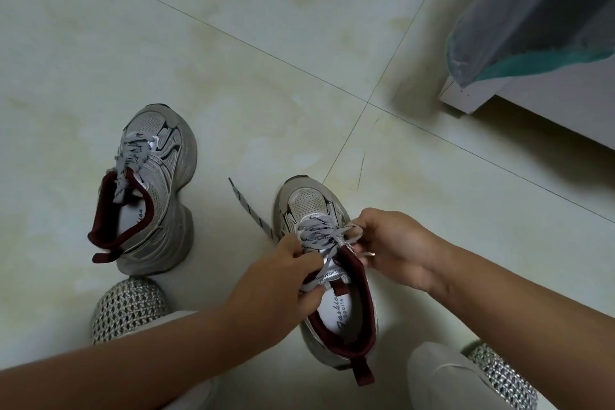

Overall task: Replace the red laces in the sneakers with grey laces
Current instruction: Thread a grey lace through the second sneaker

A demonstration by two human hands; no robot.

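Observation:
Two grey sneakers with dark red lining stand on the tiled floor. The left sneaker point(156, 190) carries a grey printed lace up its eyelets. The right sneaker point(332, 276) sits between my arms, with a grey lace point(316, 233) crossing its lower eyelets. My left hand point(283, 283) pinches one part of that lace beside the tongue. My right hand point(389, 246) pinches the other part at the shoe's upper right eyelets. A loose lace end point(249, 206) trails over the floor to the upper left. No red lace is in view.
My own feet in woven silver shoes show at the lower left point(128, 306) and lower right point(499, 373). A white furniture base point(532, 100) with grey and teal cloth point(519, 27) hanging over it stands at the upper right.

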